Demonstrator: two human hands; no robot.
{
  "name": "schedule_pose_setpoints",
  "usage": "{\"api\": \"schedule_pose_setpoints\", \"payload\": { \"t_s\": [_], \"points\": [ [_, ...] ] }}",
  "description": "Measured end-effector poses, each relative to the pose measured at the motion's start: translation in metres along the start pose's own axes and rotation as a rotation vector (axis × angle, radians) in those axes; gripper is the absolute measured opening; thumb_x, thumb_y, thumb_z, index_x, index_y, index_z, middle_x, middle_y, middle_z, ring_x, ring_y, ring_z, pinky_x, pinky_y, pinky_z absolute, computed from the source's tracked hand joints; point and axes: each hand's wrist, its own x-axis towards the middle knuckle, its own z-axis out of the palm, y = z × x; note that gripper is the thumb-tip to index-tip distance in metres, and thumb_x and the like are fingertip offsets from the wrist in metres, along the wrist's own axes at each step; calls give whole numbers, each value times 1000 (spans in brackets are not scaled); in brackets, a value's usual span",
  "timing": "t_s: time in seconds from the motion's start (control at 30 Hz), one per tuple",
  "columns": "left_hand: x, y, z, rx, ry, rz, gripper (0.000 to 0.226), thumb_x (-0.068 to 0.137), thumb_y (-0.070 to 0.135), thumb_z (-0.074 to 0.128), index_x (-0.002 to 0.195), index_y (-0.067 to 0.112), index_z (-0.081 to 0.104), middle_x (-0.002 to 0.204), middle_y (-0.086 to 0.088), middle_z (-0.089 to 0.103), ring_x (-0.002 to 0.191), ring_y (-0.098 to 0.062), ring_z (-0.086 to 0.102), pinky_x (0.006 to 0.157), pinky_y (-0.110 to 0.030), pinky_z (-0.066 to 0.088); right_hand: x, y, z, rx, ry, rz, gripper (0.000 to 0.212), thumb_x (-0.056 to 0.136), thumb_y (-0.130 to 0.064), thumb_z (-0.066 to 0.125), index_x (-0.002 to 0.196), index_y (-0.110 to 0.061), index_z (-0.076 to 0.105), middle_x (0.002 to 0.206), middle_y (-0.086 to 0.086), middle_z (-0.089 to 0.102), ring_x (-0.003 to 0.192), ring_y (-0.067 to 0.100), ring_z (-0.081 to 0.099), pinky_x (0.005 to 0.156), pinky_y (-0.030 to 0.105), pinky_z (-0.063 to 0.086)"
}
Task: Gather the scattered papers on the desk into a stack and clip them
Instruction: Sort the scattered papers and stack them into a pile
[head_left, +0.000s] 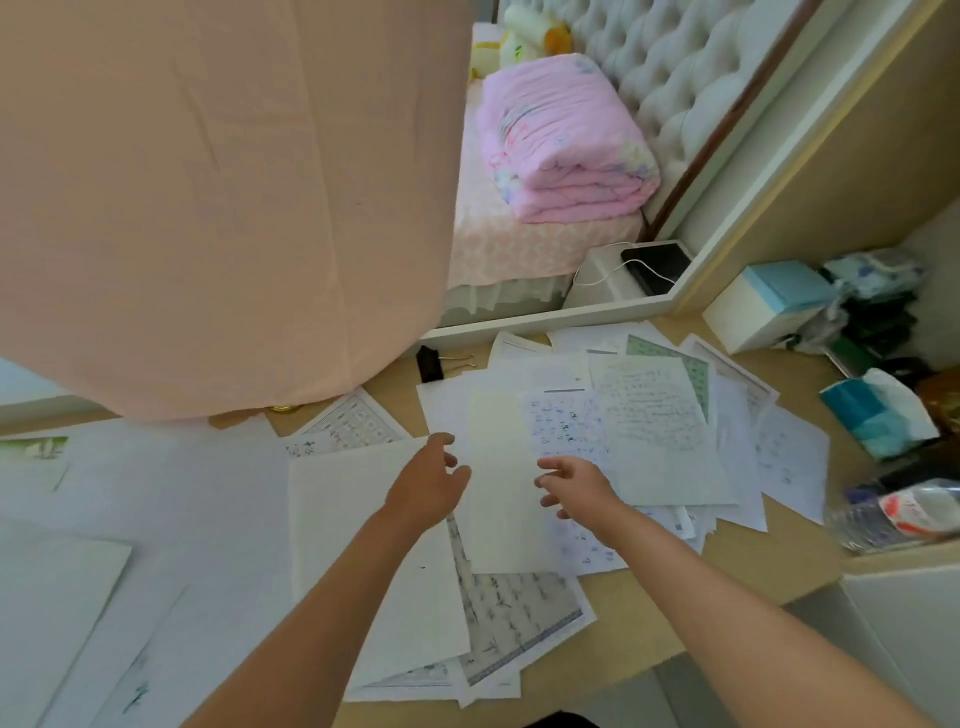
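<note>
Several loose papers (654, 431), some handwritten and some printed, lie overlapping across the wooden desk (748, 577). A blank cream sheet (504, 499) sits on top in the middle. My left hand (428, 488) hovers at that sheet's left edge with fingers loosely spread, holding nothing. My right hand (576, 486) hovers at its right edge, fingers also spread and empty. A black binder clip (430, 362) with metal handles lies at the back of the desk, beyond the papers.
A large peach cloth (218, 197) hangs over the desk's left back. More white sheets (130, 519) spread to the left. A white box (763, 306), a tissue pack (878, 415) and a plastic bottle (898, 514) crowd the right side.
</note>
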Motion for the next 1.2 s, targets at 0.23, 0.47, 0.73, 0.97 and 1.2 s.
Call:
{"api": "schedule_pose_setpoints", "payload": {
  "t_s": [0.23, 0.47, 0.73, 0.97, 1.2],
  "points": [
    [62, 77, 97, 199, -204, 10, 56, 96, 34, 54, 146, 19, 34, 143, -7, 47, 125, -25, 51, 100, -36, 45, 54, 66, -135, -60, 207, 75, 35, 95, -15, 53, 128, -16, 62, 108, 5, 66, 88, 20, 63, 76, 34, 53],
    [104, 127, 175, 352, 140, -301, 65, 88, 23, 61, 145, 16, 29, 149, -7, 31, 136, -28, 30, 103, -46, 38, 123, 105, -227, -138, 301, 179, 49, 86, -27, 64, 134, -26, 52, 142, 9, 44, 118, 29, 53, 81, 33, 49],
    [111, 131, 191, 59, 262, -614, 88, 78, 23, 79, 146, 7, 26, 144, -18, 31, 132, -36, 35, 100, -44, 42, 146, 112, -223, -234, 273, 189, 104, 73, -30, 85, 148, -19, 15, 137, 14, 37, 114, 35, 55, 86, 40, 52],
    [108, 127, 184, -352, 223, -461, 12, 87, 10, 62, 98, 10, 64, 104, -14, 69, 84, -25, 67, 70, -37, 58, 141, 117, -226, -24, 136, -10, 9, 94, -21, 59, 99, -14, 61, 101, 7, 70, 86, 23, 66, 72, 37, 55],
    [80, 111, 181, -526, 153, -427, 35, 89, 26, 71, 118, 14, 57, 113, -4, 66, 97, -22, 67, 75, -34, 58, 110, 113, -197, -216, -230, -76, 21, 88, -25, 63, 109, -28, 62, 106, -7, 65, 95, 12, 62, 83, 35, 56]
  ]
}}
